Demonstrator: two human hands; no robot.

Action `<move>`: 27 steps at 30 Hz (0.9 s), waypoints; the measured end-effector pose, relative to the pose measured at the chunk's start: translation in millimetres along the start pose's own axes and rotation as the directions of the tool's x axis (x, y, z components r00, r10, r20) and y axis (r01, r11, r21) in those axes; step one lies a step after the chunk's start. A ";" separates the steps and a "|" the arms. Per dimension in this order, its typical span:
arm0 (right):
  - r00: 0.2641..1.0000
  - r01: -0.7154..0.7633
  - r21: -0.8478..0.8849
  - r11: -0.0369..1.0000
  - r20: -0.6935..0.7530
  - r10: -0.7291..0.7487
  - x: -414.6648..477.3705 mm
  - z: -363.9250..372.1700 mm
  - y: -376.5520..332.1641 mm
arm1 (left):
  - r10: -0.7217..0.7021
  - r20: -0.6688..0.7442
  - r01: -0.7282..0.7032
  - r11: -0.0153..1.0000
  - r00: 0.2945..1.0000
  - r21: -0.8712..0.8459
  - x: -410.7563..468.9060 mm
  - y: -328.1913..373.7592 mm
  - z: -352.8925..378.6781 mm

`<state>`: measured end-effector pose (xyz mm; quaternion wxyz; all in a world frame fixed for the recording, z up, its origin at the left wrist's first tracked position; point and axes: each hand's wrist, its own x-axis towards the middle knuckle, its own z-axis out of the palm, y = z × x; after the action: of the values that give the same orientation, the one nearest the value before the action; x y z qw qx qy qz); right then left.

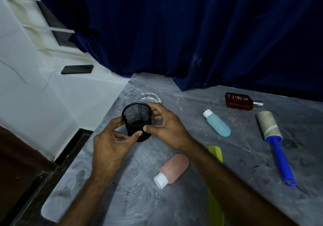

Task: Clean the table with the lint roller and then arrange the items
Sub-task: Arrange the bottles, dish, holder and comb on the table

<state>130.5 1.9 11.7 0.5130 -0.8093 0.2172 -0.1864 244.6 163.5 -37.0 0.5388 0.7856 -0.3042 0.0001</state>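
A black mesh cup (137, 120) stands near the left edge of the grey marble table (244, 155), its open mouth tilted toward me. My left hand (110, 148) grips its near left side and my right hand (166, 126) grips its right side. The lint roller (275, 143), with a blue handle and a used grey roll, lies on the right. A blue bottle (218, 124), a pink bottle (172, 169), a brown perfume bottle (240, 102) and a yellow-green comb (216, 153) lie on the table. My right forearm hides part of the comb.
A clear glass ashtray (148, 97) sits just behind the cup. A dark blue curtain (192, 33) hangs along the table's far edge. A black phone (77, 69) rests on the white ledge to the left. Lint strands (179, 101) lie near the ashtray.
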 end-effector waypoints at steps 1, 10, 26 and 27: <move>1.000 0.000 0.000 1.000 0.002 0.000 0.0 0.4 0.4 | 0.001 -0.003 -0.001 1.000 1.000 0.003 -0.4 -1.0 -0.2; 0.999 -0.023 0.023 0.999 0.045 0.022 0.2 -1.2 5.4 | -0.022 -0.003 0.022 0.995 1.000 0.095 -5.6 7.4 2.3; 0.846 -0.312 -0.334 0.890 -0.524 0.099 -22.6 -262.7 61.7 | 0.399 0.347 -0.273 0.893 0.849 -0.358 7.9 178.1 131.8; 0.842 -0.345 -0.376 0.860 -0.529 0.107 -23.4 -275.3 67.7 | 0.416 0.404 -0.291 0.896 0.815 -0.334 14.4 184.6 156.6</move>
<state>-44.3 -217.4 59.4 0.2549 -0.8000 0.4740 -0.2652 116.7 -19.2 58.3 0.5373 0.6147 -0.5634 -0.1268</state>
